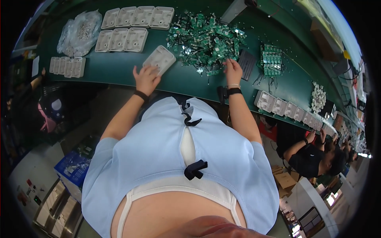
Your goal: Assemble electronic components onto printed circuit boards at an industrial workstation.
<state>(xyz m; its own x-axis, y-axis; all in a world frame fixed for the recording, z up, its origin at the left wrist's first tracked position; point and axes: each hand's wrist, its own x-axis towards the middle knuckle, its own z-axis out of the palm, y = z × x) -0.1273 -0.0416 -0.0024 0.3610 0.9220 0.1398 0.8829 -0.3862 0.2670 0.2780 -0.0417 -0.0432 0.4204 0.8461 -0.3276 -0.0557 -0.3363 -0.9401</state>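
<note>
A shallow white plastic housing sits slanted near the table's front edge. My left hand grips its near end, fingers over the rim and the outermost finger sticking out. To the right, my right hand is at the near right edge of a heap of green circuit boards with black wires. Its thumb and forefinger are pinched together; what lies between them is too small to make out. A dark flat slab rests just right of that hand.
More white housings stand in rows at the back left, beside a plastic bag of small pale parts. Smaller housings sit left. Stacked boards, a housing row and white parts lie right. A co-worker sits beyond.
</note>
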